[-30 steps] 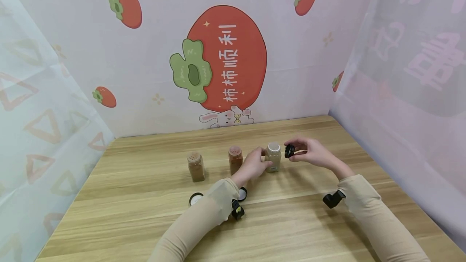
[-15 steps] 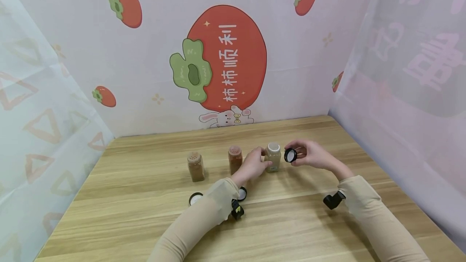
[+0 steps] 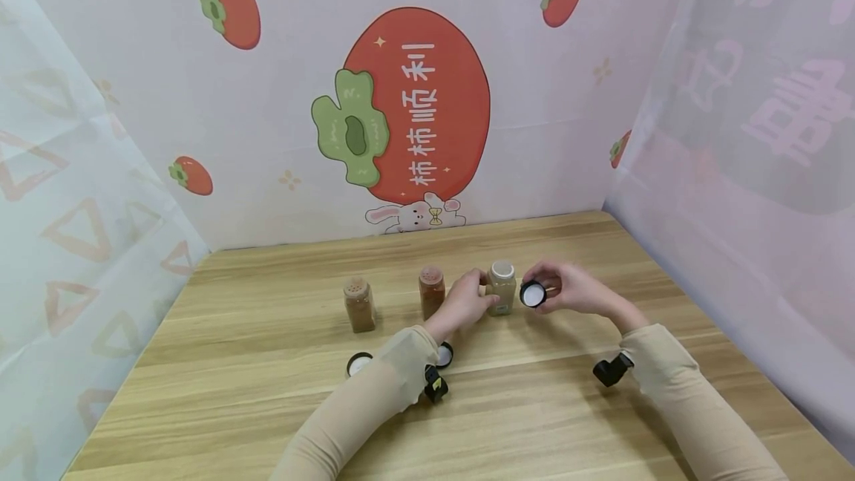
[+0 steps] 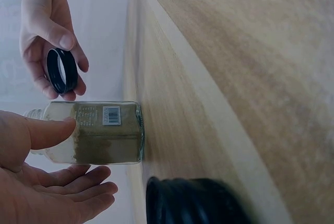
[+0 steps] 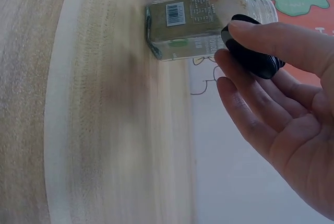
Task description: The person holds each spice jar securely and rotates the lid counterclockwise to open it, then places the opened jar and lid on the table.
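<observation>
A glass spice jar (image 3: 501, 289) of greenish-brown powder stands upright on the table with its cap off. My left hand (image 3: 462, 304) holds it from the left; the left wrist view shows the thumb across the labelled face of the jar (image 4: 107, 132). Just right of the jar, my right hand (image 3: 571, 288) pinches a black screw cap (image 3: 533, 294), its white inside facing the head camera. In the right wrist view the cap (image 5: 250, 49) sits between thumb and fingers, close by the jar's threaded neck.
To the left stand a jar of red powder (image 3: 432, 292), partly behind the left hand, and a jar of brown powder (image 3: 361, 310), both with perforated tops. Two black caps, a left cap (image 3: 358, 364) and a right cap (image 3: 444, 355), lie near the left sleeve (image 3: 374, 399).
My right hand has turned the cap from edge-on to showing its white inside, and lowered it slightly. The left hand and the jars have stayed in place.
</observation>
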A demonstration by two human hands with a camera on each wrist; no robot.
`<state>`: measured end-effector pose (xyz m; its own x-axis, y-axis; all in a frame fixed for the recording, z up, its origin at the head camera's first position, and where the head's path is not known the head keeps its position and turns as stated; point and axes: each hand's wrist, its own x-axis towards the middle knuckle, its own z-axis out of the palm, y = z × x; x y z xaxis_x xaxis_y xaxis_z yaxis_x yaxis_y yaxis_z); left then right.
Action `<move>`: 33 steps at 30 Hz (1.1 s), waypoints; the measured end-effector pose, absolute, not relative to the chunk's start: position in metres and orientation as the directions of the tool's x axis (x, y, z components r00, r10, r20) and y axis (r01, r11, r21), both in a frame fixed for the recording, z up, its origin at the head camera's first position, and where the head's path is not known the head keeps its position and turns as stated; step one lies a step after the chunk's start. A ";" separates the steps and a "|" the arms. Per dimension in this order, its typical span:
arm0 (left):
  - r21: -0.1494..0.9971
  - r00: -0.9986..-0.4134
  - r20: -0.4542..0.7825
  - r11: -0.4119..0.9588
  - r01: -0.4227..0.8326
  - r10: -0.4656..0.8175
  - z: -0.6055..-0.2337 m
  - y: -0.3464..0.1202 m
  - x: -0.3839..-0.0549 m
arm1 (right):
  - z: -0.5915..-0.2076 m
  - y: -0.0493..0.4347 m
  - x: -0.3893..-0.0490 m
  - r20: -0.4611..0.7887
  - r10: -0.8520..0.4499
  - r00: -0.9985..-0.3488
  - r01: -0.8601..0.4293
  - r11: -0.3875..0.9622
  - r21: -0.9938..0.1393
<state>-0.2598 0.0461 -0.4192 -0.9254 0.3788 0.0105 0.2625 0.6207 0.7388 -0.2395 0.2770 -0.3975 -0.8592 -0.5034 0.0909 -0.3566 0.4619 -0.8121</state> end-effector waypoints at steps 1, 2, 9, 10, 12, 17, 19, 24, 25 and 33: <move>0.738 -0.925 0.009 0.622 0.262 0.379 -0.419 0.046 -0.260 | -0.398 0.277 -0.240 0.089 -0.509 -0.856 -0.358 0.460 -0.813; 0.738 -0.925 0.008 0.622 0.261 0.379 -0.419 0.046 -0.260 | -0.399 0.277 -0.240 0.086 -0.513 -0.854 -0.357 0.457 -0.815; 0.736 -0.923 0.007 0.623 0.265 0.384 -0.419 0.046 -0.260 | -0.403 0.277 -0.240 0.063 -0.532 -0.844 -0.351 0.461 -0.815; 0.735 -0.923 0.008 0.624 0.267 0.385 -0.419 0.046 -0.261 | -0.404 0.278 -0.241 0.062 -0.536 -0.842 -0.353 0.461 -0.814; 0.732 -0.922 0.010 0.625 0.270 0.386 -0.420 0.046 -0.261 | -0.405 0.277 -0.241 0.067 -0.542 -0.837 -0.362 0.459 -0.811; 0.732 -0.922 0.010 0.625 0.271 0.387 -0.420 0.046 -0.261 | -0.407 0.277 -0.241 0.082 -0.543 -0.836 -0.378 0.462 -0.802; 0.734 -0.922 0.008 0.623 0.268 0.387 -0.419 0.046 -0.261 | -0.408 0.277 -0.241 0.080 -0.545 -0.835 -0.379 0.463 -0.801; 0.739 -0.922 0.006 0.619 0.265 0.387 -0.418 0.045 -0.260 | -0.409 0.276 -0.240 0.069 -0.565 -0.822 -0.379 0.453 -0.807; 0.739 -0.922 0.007 0.619 0.266 0.387 -0.418 0.046 -0.260 | -0.409 0.276 -0.240 0.067 -0.568 -0.820 -0.379 0.453 -0.807; 0.730 -0.922 0.016 0.626 0.275 0.386 -0.419 0.045 -0.261 | -0.414 0.273 -0.240 0.043 -0.608 -0.792 -0.385 0.444 -0.809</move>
<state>-0.2609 0.0452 -0.4189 -0.9222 0.3863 0.0161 0.2748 0.6256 0.7301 -0.2395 0.2730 -0.4143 -0.7924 -0.6085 0.0428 -0.3850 0.4444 -0.8088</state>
